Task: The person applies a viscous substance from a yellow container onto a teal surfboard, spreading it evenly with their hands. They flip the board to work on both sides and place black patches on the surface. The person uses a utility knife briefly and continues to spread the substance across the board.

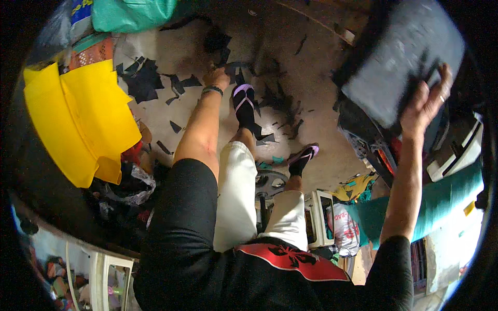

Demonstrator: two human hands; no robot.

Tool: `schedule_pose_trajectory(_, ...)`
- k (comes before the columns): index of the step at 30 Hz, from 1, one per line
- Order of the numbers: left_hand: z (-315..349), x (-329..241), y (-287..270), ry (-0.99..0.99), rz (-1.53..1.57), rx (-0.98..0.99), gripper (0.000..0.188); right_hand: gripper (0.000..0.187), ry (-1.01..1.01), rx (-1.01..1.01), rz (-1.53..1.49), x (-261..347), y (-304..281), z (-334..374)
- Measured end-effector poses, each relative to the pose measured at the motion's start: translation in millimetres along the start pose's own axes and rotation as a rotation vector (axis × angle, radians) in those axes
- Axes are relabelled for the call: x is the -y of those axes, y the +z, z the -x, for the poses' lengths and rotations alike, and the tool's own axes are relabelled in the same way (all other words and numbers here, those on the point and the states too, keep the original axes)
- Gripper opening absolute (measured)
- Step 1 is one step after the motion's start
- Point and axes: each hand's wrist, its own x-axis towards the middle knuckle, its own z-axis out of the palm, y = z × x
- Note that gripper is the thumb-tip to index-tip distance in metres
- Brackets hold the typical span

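My left hand (217,79), with a dark band at the wrist, reaches down toward the floor beside my left foot. Its fingers are curled in among black scraps (145,80) of sheet material; whatever they grip is too small to make out. Over on the right, my right hand (424,108) lies against a large dark grey sheet (381,85), fingers stretched and thumb apart. A ring shows on one finger. The sheet rests on a pile of dark items (363,132).
Yellow sheets (98,114) hang over at the left, below a green bag (132,14). My sandalled feet (244,106) stand amid scattered offcuts. A dark wheel-like part (271,182) lies between my legs. A teal roll (441,199) and a white plastic bag (345,230) are at lower right.
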Motion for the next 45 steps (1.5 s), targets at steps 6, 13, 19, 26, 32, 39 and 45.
schedule_pose_trajectory(6, -59, -20, 24, 0.098, 0.147, -0.571, 0.065, 0.069, -0.005, 0.103, 0.126, 5, -7, -6)
schedule_pose_trajectory(13, -109, -35, -10, 0.355, -0.102, -0.713, 0.057, 0.072, 0.053, 0.108, 0.290, 24, -5, -12)
schedule_pose_trajectory(19, -90, -44, -3, 0.193, 0.551, -0.756, 0.032, 0.082, 0.107, -0.027, 0.307, 16, -5, -4)
schedule_pose_trajectory(26, -11, -39, -32, 0.133, 1.019, -0.374, 0.025, 0.074, 0.044, 0.015, 0.068, 1, -10, -7)
schedule_pose_trajectory(32, 199, -112, -138, 0.027, 1.647, 0.138, 0.014, 0.068, 0.050, -0.022, 0.072, -19, -3, 9)
schedule_pose_trajectory(39, 346, -164, -226, 0.195, 1.605, 0.331, 0.011, 0.073, 0.228, 0.181, -0.155, 70, -46, 26)
schedule_pose_trajectory(45, 414, -214, -227, 0.315, 1.550, 0.476, 0.009, 0.093, 0.448, 0.689, -0.607, 178, -137, 146)
